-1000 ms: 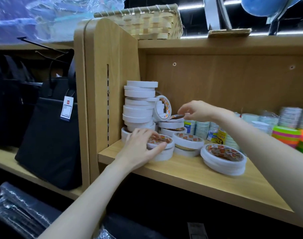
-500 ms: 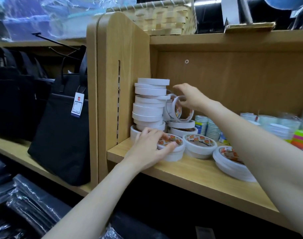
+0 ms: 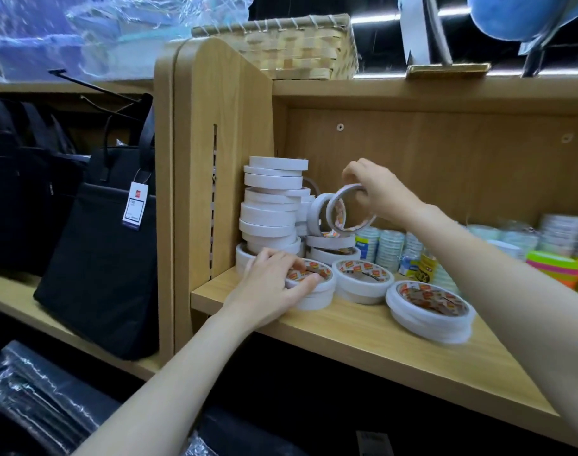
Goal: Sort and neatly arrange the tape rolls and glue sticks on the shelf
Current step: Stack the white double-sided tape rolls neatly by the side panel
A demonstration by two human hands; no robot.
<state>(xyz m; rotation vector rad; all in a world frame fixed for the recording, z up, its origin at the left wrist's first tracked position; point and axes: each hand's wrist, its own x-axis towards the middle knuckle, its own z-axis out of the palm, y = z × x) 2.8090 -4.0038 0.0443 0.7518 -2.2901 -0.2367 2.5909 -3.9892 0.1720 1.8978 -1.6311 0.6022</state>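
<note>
Steadying the leaning tall stack [image 3: 273, 205] by the shelf's [image 3: 363, 334] left wall looked wise before adding more. Left hand [image 3: 269, 286], fingers curled, gripped a flat tape roll [image 3: 312, 284] near the front edge. Farther right, right hand [image 3: 378, 192] pinched a thin tape roll [image 3: 348, 209] on edge, held above the low stack [image 3: 332, 246]; best laid flat and centred. Saw no glue sticks clearly; wrapped small rolls [image 3: 391, 250] stood toward the back.
</note>
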